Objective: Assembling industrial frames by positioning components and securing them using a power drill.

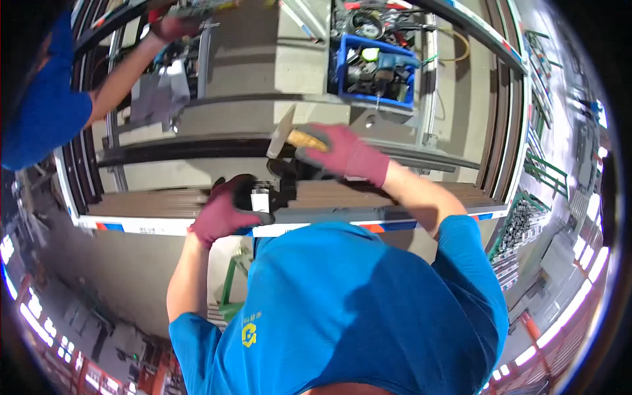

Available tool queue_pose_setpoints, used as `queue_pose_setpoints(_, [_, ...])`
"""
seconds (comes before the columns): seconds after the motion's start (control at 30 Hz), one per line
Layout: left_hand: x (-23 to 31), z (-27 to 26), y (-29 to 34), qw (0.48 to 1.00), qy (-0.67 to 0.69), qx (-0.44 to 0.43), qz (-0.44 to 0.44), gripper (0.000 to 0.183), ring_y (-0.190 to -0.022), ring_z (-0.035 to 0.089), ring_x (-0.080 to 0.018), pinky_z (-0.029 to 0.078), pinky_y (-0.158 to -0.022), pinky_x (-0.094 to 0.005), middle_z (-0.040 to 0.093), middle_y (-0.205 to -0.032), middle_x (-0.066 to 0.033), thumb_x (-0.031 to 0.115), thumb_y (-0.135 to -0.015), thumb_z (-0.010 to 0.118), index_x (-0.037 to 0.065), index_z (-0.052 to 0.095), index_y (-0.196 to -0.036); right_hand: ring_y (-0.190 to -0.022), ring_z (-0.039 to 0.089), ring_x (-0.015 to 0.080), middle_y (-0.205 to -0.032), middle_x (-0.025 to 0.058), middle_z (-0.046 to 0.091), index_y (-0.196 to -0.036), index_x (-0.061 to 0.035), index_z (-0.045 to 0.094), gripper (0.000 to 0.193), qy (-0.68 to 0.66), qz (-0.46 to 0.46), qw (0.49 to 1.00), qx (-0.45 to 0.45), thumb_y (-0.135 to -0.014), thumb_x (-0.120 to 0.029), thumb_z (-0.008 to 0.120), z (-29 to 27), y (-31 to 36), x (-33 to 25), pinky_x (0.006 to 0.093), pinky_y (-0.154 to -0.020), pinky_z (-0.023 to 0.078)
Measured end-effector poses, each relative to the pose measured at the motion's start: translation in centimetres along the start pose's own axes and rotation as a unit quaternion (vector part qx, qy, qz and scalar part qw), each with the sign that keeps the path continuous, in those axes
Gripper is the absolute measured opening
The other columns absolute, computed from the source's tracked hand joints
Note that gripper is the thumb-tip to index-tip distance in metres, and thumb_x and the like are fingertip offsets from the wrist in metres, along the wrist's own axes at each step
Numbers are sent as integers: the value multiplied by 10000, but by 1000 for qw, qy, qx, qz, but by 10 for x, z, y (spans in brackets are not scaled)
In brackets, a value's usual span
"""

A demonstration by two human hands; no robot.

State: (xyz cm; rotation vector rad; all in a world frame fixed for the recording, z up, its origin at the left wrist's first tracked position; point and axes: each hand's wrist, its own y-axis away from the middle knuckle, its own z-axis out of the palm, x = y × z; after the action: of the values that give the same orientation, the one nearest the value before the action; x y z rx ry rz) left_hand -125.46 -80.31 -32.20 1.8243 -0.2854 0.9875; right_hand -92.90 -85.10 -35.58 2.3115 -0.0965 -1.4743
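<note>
My right hand [336, 150], in a dark red and grey glove, is closed round the yellowish handle of a hammer [282, 133]. The pale metal head, tapered at its far end, hangs above the near frame bar. My left hand [224, 209], gloved alike, rests at the near brown bar [368, 194]. Its thumb and fingers close about a small black part with a white face [261, 199]. Blur and the glove hide that part's exact kind. Dark pieces lie just beyond it, under the hammer head.
A blue bin [342, 72] of tools, including a drill [383, 78], stands beyond the frame. Loose tools lie behind it. At far left a co-worker in blue [49, 122] reaches a red-gloved hand [176, 27] over the frame. A green stand [230, 280] is below left.
</note>
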Motion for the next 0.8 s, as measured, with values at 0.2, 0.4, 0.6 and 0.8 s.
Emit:
queue_pose_setpoints(0.2, [50, 35, -43, 986, -73, 151, 20, 802, -1115, 717, -359, 561, -961, -429, 722, -1180, -221, 334, -750, 937, -38, 562, -1354, -1175, 671, 465, -1274, 288, 695, -1509, -28, 506, 877, 8, -11, 1000, 9, -852, -506, 838, 26, 7, 10, 511, -1006, 537])
queue_pose_setpoints(0.4, [76, 100, -99, 972, -25, 220, 78, 836, -1164, 668, -442, 549, -982, -462, 661, -1247, -290, 313, -764, 944, -52, 514, -1380, -1186, 694, 359, -1277, 241, 708, -1444, 6, 544, 796, -66, 75, 993, 58, -860, -449, 837, -14, 5, 58, 458, -1028, 519])
queue_pose_setpoints(0.6, [105, 89, -91, 984, -10, 141, 111, 781, -1081, 703, -293, 565, -937, -402, 644, -1319, -223, 205, -866, 875, 5, 490, -1516, -787, 682, 173, -910, 79, 734, -1157, -40, 714, 315, -439, 245, 863, 38, -947, -274, 686, -79, -62, 153, 338, -764, 553])
queue_pose_setpoints(0.8, [60, 81, -3, 902, -169, 333, 217, 739, -1265, 591, -428, 477, -1090, -506, 624, -1381, -216, 97, -792, 882, 0, 566, -1453, -811, 691, 238, -970, 83, 747, -1034, -137, 721, 261, -196, 53, 959, 197, -1011, -341, 560, -266, -182, 537, 401, -752, 574])
